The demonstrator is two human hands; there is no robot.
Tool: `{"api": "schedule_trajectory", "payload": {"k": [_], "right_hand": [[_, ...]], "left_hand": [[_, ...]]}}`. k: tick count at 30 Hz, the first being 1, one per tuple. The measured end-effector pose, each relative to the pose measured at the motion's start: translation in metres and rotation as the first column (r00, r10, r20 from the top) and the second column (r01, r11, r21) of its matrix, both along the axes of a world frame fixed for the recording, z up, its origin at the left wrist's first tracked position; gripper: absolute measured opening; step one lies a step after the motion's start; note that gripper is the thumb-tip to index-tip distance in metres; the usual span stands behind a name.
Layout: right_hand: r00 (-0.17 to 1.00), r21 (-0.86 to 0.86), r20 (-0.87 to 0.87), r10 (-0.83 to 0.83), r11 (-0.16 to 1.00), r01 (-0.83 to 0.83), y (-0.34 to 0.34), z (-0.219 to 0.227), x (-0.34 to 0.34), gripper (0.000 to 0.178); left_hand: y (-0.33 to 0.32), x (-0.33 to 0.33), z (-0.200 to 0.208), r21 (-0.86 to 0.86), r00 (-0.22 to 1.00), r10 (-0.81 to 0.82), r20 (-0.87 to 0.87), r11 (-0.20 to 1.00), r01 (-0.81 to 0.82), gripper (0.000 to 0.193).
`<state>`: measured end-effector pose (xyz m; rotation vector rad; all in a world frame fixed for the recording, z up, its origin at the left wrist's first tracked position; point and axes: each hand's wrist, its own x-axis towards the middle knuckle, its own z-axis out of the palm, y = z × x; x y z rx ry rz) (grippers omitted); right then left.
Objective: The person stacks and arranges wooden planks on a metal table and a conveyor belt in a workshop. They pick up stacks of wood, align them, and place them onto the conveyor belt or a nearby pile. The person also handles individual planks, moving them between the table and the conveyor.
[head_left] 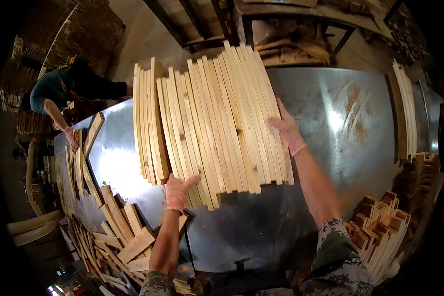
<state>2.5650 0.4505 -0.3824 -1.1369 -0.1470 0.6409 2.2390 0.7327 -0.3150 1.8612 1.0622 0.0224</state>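
A wide row of pale wooden strips point(222, 118) stands side by side on the metal table, their ends uneven. My left hand point(176, 192) holds the row's near left corner, thumb stretched over the strips and fingers at a dark gap. Left of that gap is a smaller group of strips point(150, 123). Against the row's right side presses my right hand point(288, 129), its thumb over the top and its fingers along the outer strip. The row is clasped between both hands, which wear thin, pale gloves. Some fingertips are hidden by the wood.
Loose wooden pieces point(121, 232) lie heaped at the table's near left. A co-worker point(59, 89) bends over the far left corner, a gloved hand on strips there. Stacked notched wood point(380, 227) stands near right. The metal table point(340, 128) has brown smears.
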Motion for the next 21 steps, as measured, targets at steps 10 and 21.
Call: {"api": "schedule_trajectory", "payload": {"k": [10,21], "right_hand": [[0.988,-0.367,-0.144,-0.060,0.930,0.003,-0.133,0.045,-0.171,0.120],[0.987,-0.782,0.123,0.108,0.623,0.029,-0.191,0.059,-0.356,0.122]], "left_hand": [[-0.115,-0.149,0.015,-0.205,0.988,0.044,-0.151,0.976,-0.075,0.079],[-0.129,-0.297,0.034,-0.253,0.945,-0.168,-0.280,0.963,0.097,0.084]]}}
